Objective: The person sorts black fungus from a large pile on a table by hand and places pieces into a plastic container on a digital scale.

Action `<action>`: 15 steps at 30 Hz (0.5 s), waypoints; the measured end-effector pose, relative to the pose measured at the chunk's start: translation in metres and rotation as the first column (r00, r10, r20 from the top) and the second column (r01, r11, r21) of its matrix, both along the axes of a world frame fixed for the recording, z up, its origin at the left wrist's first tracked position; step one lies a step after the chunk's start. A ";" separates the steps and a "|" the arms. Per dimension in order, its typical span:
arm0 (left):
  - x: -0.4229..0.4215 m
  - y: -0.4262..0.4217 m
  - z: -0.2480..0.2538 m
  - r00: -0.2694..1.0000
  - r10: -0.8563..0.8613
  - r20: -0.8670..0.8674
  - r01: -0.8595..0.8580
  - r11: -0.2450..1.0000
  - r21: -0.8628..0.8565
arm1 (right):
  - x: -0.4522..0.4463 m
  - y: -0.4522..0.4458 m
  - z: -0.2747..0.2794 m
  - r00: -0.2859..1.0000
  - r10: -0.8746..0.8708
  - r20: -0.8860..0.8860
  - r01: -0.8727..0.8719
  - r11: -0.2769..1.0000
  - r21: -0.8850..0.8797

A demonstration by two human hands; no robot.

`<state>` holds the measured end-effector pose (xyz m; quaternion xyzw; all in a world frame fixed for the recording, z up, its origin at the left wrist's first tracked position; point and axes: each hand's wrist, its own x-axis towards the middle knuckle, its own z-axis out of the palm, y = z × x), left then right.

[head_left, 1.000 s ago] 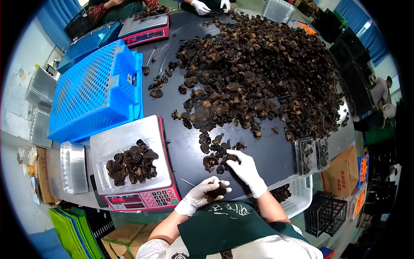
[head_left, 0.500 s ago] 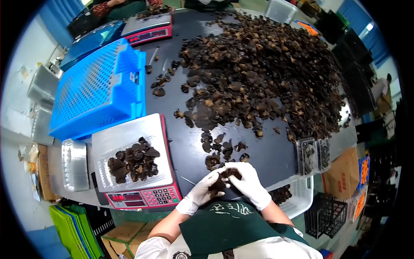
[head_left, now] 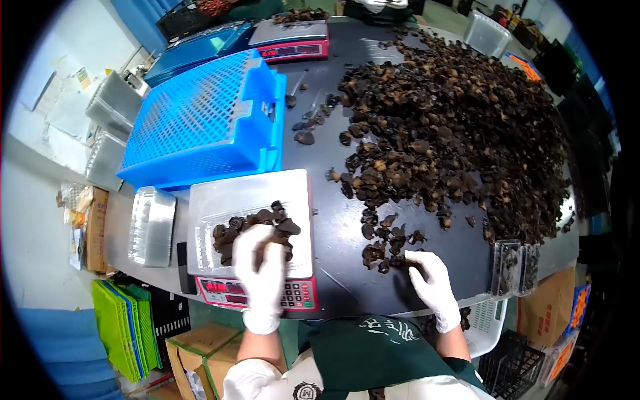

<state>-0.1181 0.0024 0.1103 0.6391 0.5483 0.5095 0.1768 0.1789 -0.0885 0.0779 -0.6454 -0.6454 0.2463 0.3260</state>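
Observation:
My left hand, in a white glove, is over the clear plastic tray on the scale. Its blurred fingers reach the dark wood ear mushrooms in that tray, and whether they grip one is hidden. My right hand, gloved too, is low over the dark table, its thumb and fingers apart. Its fingertips are at the edge of a small loose group of wood ear mushrooms. The large heap of wood ear mushrooms spreads beyond it.
A blue perforated crate is behind the scale, and an empty clear container sits left of it. Filled clear boxes stand at the right table edge. A second scale is at the far side, where another person's gloved hands show.
My hands were together in front of me around a mushroom. Now the left has moved left over the scale's tray, and the right has moved right, near the loose group. The view has shifted.

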 end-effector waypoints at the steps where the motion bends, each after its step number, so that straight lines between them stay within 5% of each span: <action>1: -0.015 0.006 -0.005 0.996 0.087 -0.026 -0.086 0.996 0.017 | 0.003 0.001 -0.002 0.999 -0.040 -0.009 0.040 0.999 0.000; 2: -0.027 0.012 -0.008 0.984 0.173 -0.051 -0.172 0.985 0.036 | 0.008 0.001 -0.006 0.997 -0.077 -0.020 0.077 0.997 0.003; 4: -0.049 0.018 -0.013 0.773 0.200 -0.602 -0.228 0.973 0.031 | 0.017 0.002 -0.017 0.989 -0.145 -0.030 0.144 0.989 -0.026; 6: -0.062 0.019 -0.028 0.752 0.006 -0.660 -0.156 0.973 -0.169 | 0.025 0.006 -0.018 0.988 -0.157 -0.011 0.157 0.987 -0.015; 8: -0.061 0.017 -0.016 0.755 0.066 -0.652 -0.136 0.989 -0.059 | 0.032 0.007 -0.021 0.978 -0.201 0.047 0.202 0.979 -0.024; 12: -0.034 0.000 0.002 0.927 0.118 -0.356 -0.084 0.990 0.110 | 0.045 0.004 -0.029 0.949 -0.301 0.099 0.310 0.946 -0.093; 13: -0.018 0.000 0.000 0.981 -0.002 -0.194 0.032 0.988 0.154 | 0.045 0.003 -0.034 0.944 -0.310 0.111 0.321 0.942 -0.100; 15: 0.025 -0.008 0.005 0.961 -0.213 -0.174 0.217 0.976 0.002 | 0.041 0.002 -0.047 0.953 -0.273 0.133 0.293 0.942 -0.162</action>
